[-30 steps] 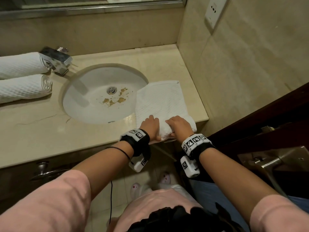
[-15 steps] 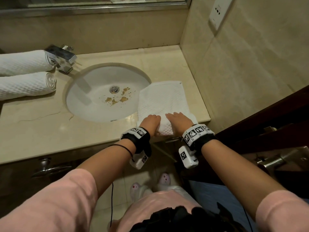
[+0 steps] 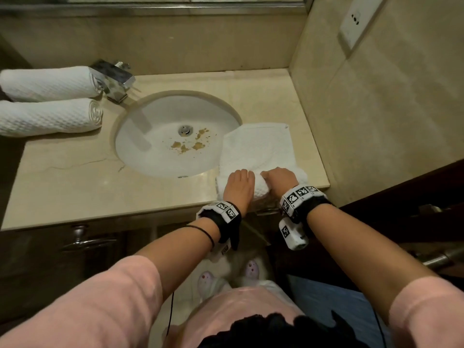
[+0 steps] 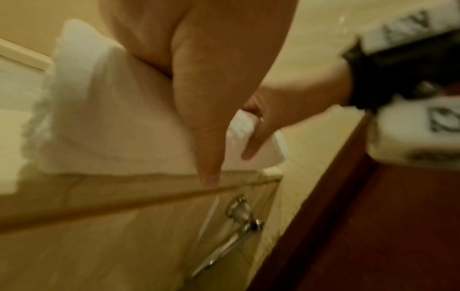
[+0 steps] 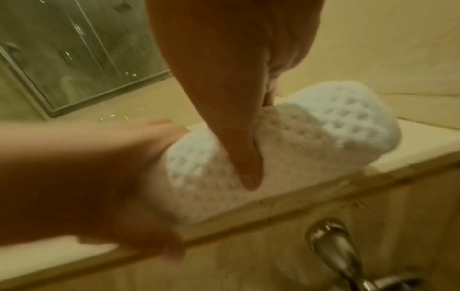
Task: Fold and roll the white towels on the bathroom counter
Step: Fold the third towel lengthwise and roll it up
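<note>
A white waffle towel [image 3: 258, 149] lies as a folded strip on the counter [image 3: 75, 187], right of the sink. Its near end is rolled up at the front edge. My left hand [image 3: 238, 187] lies over the left part of the roll, fingers curved over its top, thumb [image 4: 206, 157] pointing down at the front. My right hand [image 3: 280, 178] grips the right part of the roll, thumb [image 5: 244, 163] pressed on its front face. The roll [image 5: 323, 133] shows thick and tight; its left end [image 4: 74, 118] sticks out past my left palm. Two finished towel rolls [image 3: 47, 82] [image 3: 47, 118] lie at the far left.
The oval sink [image 3: 160, 151] with brown stains near the drain sits mid-counter, and a chrome faucet [image 3: 114, 80] stands behind it. The tiled wall [image 3: 376, 109] bounds the counter on the right. A drawer handle [image 4: 239, 216] sits under the counter edge, and a dark wooden door [image 3: 414, 197] stands at right.
Both hands have pushed the roll away from the counter's front edge. The roll has grown thicker and the flat part of the towel shorter.
</note>
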